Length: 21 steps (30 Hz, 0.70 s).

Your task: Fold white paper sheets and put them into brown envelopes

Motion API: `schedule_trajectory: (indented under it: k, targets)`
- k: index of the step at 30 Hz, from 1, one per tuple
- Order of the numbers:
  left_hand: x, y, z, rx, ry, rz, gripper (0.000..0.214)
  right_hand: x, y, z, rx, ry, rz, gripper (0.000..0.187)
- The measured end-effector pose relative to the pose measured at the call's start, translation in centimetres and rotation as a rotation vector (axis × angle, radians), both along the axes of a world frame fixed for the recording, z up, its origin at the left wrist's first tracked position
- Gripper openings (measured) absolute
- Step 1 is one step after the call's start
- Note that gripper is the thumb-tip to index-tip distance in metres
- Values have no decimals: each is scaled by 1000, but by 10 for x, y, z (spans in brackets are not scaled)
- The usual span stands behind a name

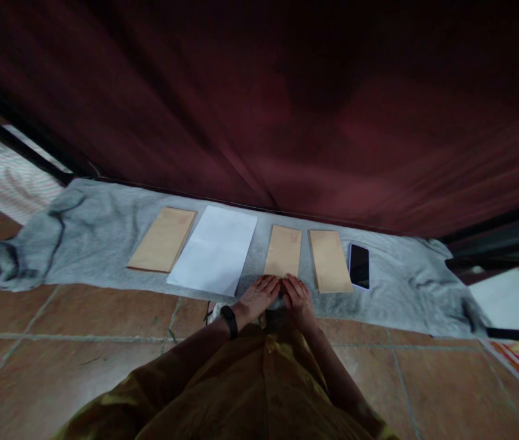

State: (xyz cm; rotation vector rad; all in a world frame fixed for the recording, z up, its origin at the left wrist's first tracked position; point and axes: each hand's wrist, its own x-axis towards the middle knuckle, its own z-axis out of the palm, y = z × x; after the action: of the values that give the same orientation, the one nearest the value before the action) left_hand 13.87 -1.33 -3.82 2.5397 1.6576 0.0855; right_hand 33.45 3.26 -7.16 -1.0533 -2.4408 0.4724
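One brown paper envelope (pixel 283 247) lies at the near edge of the cloth-covered desk (pixel 392 275), pointing toward the far edge. The left hand (pixel 259 296) and right hand (pixel 298 300) rest, fingers together, at its near end; whether they pinch it, I cannot tell. It is probably light, slippery and easily creased, best held by its long sides. Its faint reddish mark (pixel 297 237) is unreadable. White paper (pixel 216 249) lies leftward, a phone (pixel 359 266) toward the right end.

place: home-like room, type uncertain | dark-red drape (pixel 250 122) | tiled floor (pixel 117 318) | grey cloth (pixel 406 269)
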Motion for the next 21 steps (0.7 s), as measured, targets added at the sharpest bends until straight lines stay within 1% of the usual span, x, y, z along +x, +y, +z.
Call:
schedule_trajectory:
  k: [6, 10, 14, 18, 21]
  targets:
    - [-3, 9, 8, -5, -42, 16, 42, -1, 5, -6, -18, 71, -8, 47]
    - [-3, 16, 11, 5, -58, 32, 39, -6, 12, -6, -16, 112, -26, 47]
    - [-4, 12, 6, 18, -76, 58, 36, -9, 14, -4, -4, 127, -19, 47]
    - [-8, 2, -4, 52, -136, 94, 44, -8, 6, -5, 10, 108, 17, 47]
    - [-8, 0, -7, 67, -170, 119, 46, -7, 3, -5, 9, 122, 18, 48]
